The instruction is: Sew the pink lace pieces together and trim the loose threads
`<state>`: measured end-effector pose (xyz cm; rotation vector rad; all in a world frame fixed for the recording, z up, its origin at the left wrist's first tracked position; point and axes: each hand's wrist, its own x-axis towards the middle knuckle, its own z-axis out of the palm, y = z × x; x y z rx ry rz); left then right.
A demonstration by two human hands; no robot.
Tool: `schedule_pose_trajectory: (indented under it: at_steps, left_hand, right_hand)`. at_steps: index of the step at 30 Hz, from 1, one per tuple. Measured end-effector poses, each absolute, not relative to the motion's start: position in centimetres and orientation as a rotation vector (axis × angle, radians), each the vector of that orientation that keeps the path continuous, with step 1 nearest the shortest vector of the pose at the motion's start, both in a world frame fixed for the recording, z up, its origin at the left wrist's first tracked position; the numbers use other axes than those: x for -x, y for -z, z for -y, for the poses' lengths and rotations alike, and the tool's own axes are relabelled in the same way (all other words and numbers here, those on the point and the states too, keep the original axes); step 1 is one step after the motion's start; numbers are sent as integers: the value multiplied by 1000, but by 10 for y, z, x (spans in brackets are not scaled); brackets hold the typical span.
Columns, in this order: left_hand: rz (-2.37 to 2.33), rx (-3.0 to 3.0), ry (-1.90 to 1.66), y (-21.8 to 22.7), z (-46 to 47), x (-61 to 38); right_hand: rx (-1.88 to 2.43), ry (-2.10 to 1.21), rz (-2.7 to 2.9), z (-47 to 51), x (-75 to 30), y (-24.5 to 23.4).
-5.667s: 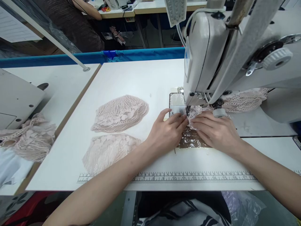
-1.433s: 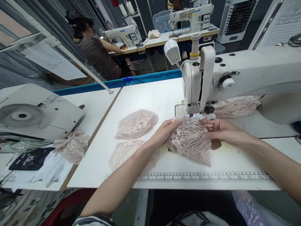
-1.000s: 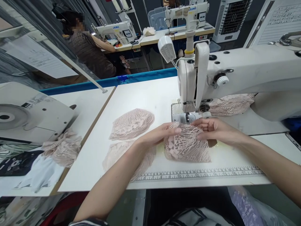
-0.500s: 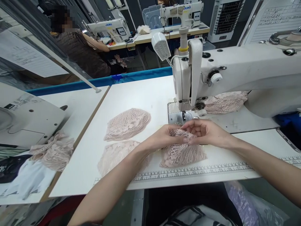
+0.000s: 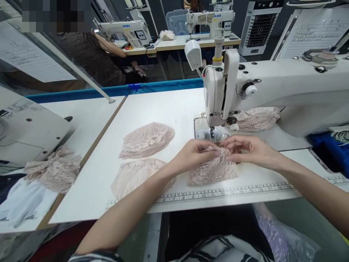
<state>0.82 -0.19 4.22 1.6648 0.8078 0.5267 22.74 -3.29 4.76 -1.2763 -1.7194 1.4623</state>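
Observation:
Pale pink lace fabric (image 5: pixel 214 170) lies just in front of the sewing machine's needle area, its upper edge raised between my hands. My left hand (image 5: pixel 197 154) pinches that edge from the left, thumb along the top. From the right, my right hand (image 5: pixel 244 150) pinches the same edge, its fingertips close to the left thumb. Just beyond the fingers is the metal needle plate (image 5: pixel 201 133), under the white sewing machine (image 5: pixel 275 85). Two stacks of lace pieces, an upper one (image 5: pixel 148 140) and a lower one (image 5: pixel 136 174), rest to the left; my left forearm partly covers the lower.
More lace (image 5: pixel 259 118) sits behind the needle, under the machine arm. A printed ruler (image 5: pixel 196 196) runs along the table's front edge. Crumpled lace (image 5: pixel 58 171) and white cloth (image 5: pixel 29 203) lie on the left table. A phone (image 5: pixel 321 160) is at right. A co-worker (image 5: pixel 89 58) sits beyond.
My hands have shifted slightly right, and the fingertips have moved a little apart along the lace edge. The camera view has tilted slightly. Both lace stacks stay in place.

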Motion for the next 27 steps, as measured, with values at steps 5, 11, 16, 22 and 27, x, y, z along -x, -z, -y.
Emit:
schedule_pose_trajectory:
  at_steps: [5, 11, 16, 22, 27]
  left_hand:
    - [-752, -1895, -904, -72, 5, 2]
    - [-568, -1814, -1492, -114, 13, 35]
    - [-712, -1759, -1637, -130, 22, 57]
    - [-909, -1829, -942, -113, 57, 78]
    - [-729, -1328, -681, -61, 94, 54]
  right_hand:
    - [1377, -1084, 1781, 69, -226, -51]
    - [1131, -1251, 1761, 81, -187, -59]
    - [1105, -1470, 1844, 66, -124, -45]
    - [996, -892, 1963, 60, -126, -60]
    - [932, -586, 2079, 72, -151, -94]
